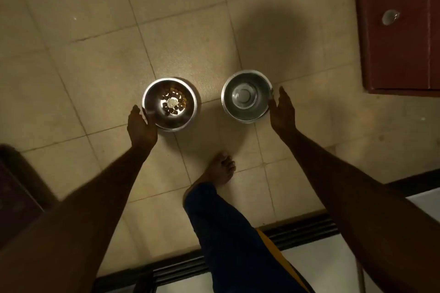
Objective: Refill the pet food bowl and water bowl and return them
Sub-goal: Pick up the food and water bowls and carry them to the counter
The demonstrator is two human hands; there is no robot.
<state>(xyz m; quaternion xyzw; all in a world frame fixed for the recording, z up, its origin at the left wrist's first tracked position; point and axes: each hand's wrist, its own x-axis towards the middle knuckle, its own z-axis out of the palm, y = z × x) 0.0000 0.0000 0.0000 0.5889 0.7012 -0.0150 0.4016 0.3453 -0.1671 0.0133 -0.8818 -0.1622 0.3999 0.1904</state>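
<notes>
No legible text or labels anywhere.

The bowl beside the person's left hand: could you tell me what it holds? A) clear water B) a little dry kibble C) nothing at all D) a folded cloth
B: the steel bowl by the left hand shows a few brown kibble pieces on its shiny bottom, while the other bowl by the right hand holds none.

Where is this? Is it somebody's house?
Probably yes, a room in a home. The tiled floor, a wooden cabinet door with a knob, and two metal pet bowls, one with kibble, one with water, suggest it.
</notes>
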